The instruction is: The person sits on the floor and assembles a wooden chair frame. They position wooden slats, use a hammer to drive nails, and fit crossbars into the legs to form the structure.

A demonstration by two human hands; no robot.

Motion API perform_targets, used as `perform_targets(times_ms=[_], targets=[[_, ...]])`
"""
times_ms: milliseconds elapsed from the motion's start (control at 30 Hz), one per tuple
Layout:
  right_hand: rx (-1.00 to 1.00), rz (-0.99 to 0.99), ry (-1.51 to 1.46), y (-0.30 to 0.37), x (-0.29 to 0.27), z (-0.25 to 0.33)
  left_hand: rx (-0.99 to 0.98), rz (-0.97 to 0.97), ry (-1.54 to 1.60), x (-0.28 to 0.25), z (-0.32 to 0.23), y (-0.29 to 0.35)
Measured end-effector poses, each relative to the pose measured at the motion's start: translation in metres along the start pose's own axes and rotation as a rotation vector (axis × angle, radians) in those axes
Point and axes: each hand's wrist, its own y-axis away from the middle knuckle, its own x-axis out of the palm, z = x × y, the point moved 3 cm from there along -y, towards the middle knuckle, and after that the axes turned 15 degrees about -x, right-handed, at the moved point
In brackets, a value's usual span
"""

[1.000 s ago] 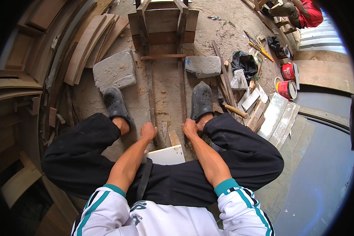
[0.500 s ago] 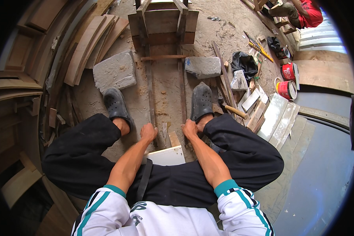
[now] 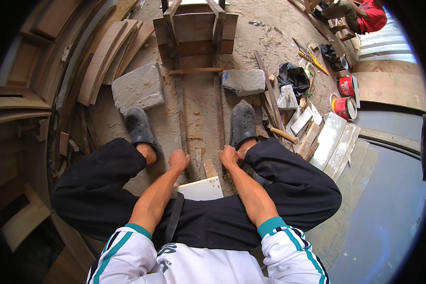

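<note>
The grip of the left hand (image 3: pixel 179 160) is curled closed around the long dark-brown wooden left rail (image 3: pixel 180 113), near its closer end. The matching dark-brown wooden right rail (image 3: pixel 218 113) is clasped likewise by the right hand (image 3: pixel 228 155). Both rails are spanned farther off by a thin reddish-brown wooden crosspiece (image 3: pixel 196 71), just short of a brown wooden panel (image 3: pixel 194 27). They are flanked by a large rough grey block (image 3: pixel 138 87) and a smaller grey block (image 3: pixel 244 82) on the dusty floor (image 3: pixel 258 45).
</note>
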Motion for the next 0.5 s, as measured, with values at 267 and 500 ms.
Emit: perform_targets(times_ms=[267, 500], targets=[[0.013, 0.011, 0.018, -0.0019, 0.0021, -0.0008, 0.022, 0.005, -0.024, 0.0007, -0.0001, -0.0046], [0.029, 0.023, 0.018, -0.0035, 0.0035, -0.0014, 0.006, 0.039, -0.049, -0.0007, -0.0027, -0.0059]])
